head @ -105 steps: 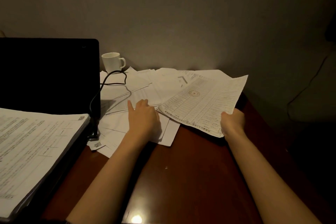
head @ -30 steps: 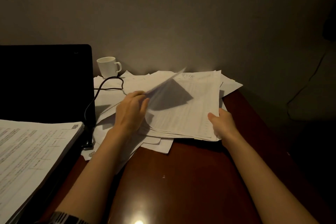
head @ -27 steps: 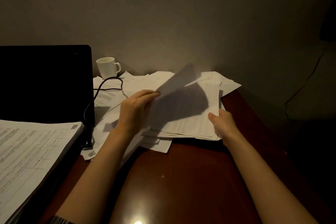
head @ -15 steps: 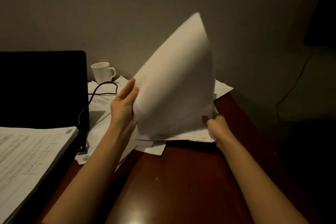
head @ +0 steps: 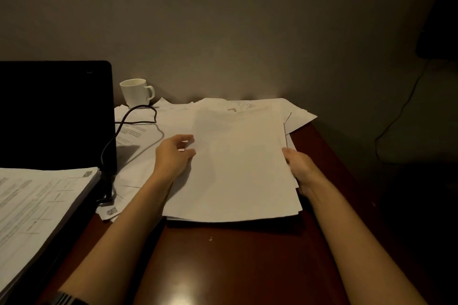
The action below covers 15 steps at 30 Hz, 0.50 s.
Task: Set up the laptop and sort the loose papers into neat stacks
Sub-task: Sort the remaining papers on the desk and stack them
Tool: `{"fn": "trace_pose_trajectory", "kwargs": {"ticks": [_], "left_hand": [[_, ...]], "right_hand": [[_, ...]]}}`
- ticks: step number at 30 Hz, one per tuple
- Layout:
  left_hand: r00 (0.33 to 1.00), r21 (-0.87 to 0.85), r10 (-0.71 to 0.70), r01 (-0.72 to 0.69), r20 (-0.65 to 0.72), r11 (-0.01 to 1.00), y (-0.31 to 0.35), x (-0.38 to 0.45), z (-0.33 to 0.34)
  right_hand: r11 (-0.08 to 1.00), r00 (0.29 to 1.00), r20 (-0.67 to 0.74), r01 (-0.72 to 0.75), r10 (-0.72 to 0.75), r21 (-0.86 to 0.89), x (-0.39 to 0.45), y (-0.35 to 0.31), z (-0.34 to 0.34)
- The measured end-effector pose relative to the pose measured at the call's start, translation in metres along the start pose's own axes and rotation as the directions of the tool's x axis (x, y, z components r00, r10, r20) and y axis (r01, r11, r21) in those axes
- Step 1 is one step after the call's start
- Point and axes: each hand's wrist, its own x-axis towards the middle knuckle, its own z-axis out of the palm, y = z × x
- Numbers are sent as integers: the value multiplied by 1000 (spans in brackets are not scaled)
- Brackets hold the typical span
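Both hands are working apart: left hand (head: 173,156) pinching the stack (head: 235,168) at its left edge, right hand (head: 301,169) gripping its right edge, probably squaring it near the table's (head: 235,262) right edge. Laptop (head: 54,116) is sitting open at the left edge, more papers (head: 37,205) lying over it.

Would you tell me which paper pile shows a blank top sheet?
The pile between both hands, at the table's middle; the stack on the laptop at left shows printed text on top.

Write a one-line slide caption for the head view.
Both hands, left hand and right hand, square a paper stack beside the laptop.
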Motion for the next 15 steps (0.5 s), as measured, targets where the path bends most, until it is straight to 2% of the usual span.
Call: {"fn": "trace_pose_trajectory", "kwargs": {"ticks": [2,5,7,11,13,15], "left_hand": [[999,50,35,-35,-3,998,1,1,5],[993,101,121,-120,-9,988,3,-4,9],[990,134,142,-138,-20,981,4,-6,10],[990,-101,-111,120,90,988,13,-2,-2],[983,-159,-111,134,146,978,20,-6,-7],[991,-262,-12,48,135,964,30,-13,-8]], "right_hand": [[996,1000,22,-20,18,92,0,-1,0],[996,997,55,54,-51,-68,-1,4,6],[983,989,2,145,-146,-110,-2,8,11],[938,931,-119,347,-344,8,-10,2,17],[893,887,-162,446,-433,55,-13,-5,16],[836,819,-222,548,-530,28,-18,-13,14]]}}
